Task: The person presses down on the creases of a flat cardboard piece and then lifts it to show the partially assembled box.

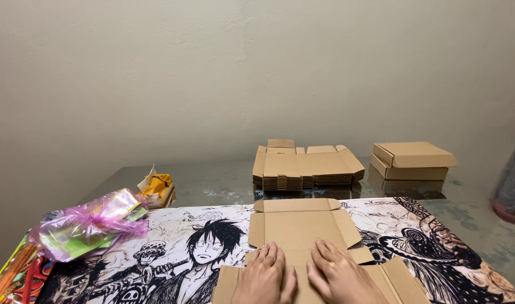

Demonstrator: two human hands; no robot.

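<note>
Two bare hands enter the view from 6 o'clock. The left hand (264,276) and the right hand (339,276) carry no gloves, rings or wristbands. Nails are short and unpainted. No sleeve reaches either wrist within the visible area.

Left hand (264,277) and right hand (339,276) lie side by side, palms down, low in the head view. Fingers (271,252) of both extend forward, flat and slightly spread, gripping nothing. Inner edges nearly touch; wrists run off the bottom edge.
</note>
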